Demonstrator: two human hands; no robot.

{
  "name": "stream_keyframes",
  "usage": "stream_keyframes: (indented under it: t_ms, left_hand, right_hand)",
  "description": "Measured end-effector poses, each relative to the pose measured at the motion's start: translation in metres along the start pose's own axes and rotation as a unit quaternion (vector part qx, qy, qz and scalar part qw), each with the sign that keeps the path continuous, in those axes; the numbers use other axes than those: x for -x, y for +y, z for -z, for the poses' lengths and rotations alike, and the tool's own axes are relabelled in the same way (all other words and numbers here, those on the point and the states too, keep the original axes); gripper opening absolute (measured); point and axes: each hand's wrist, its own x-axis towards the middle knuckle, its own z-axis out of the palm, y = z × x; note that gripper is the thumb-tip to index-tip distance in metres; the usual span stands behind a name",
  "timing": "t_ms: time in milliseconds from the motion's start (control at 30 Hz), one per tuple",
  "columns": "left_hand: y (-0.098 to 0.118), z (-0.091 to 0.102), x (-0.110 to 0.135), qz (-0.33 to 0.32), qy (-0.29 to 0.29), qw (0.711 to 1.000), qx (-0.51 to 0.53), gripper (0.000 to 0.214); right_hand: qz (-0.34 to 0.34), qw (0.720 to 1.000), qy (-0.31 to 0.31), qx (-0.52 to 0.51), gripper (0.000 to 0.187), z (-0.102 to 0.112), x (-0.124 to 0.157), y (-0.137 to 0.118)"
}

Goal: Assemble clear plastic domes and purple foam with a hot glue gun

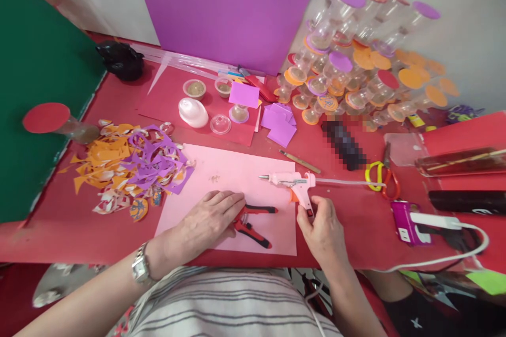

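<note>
My left hand [213, 216] lies flat, fingers stretched out, over the head of a pair of pliers [249, 230] with red and black handles; their jaws are hidden beneath it. Both rest on a pink sheet [272, 242]. At the sheet's right edge, my right hand [324, 226] pinches the lower end of the handle of a pink glue gun [302, 183]. The gun lies on its side with its nozzle toward the left, and a clear glue stick [348, 182] sticks out behind it. Just above the gun is a thin craft knife [299, 161].
Orange and purple paper scraps [134, 158] are heaped at left beside a red-topped hourglass [59, 121]. A white bottle [193, 112], sand cups [194, 88] and purple squares [280, 122] lie behind. Many stacked hourglasses [356, 63] stand back right. Scissors [383, 174] and a power bank [411, 224] are at right.
</note>
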Motion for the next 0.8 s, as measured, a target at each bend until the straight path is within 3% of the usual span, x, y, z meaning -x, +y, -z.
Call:
stream_keyframes:
  t_ms: [333, 500, 667, 800]
  left_hand:
    - [0.011, -0.008, -0.026, 0.0, 0.024, 1.0, -0.018, 0.053]
    - [0.015, -0.005, -0.025, -0.001, 0.047, 0.999, -0.018, 0.03]
    - [0.018, 0.002, -0.028, 0.018, 0.02, 1.0, -0.014, 0.023]
    - [0.016, 0.005, -0.028, -0.005, 0.017, 1.0, -0.014, 0.023]
  right_hand:
    - [-0.018, 1.0, -0.006, 0.022, 0.036, -0.006, -0.009, 0.027]
    - [-0.026, 0.999, -0.027, 0.025, 0.04, -0.008, -0.009, 0.03]
    - [-0.031, 0.998, -0.049, 0.011, 0.041, -0.005, -0.012, 0.03]
    - [-0.026, 0.998, -0.052, 0.019, 0.041, -0.004, -0.011, 0.032]
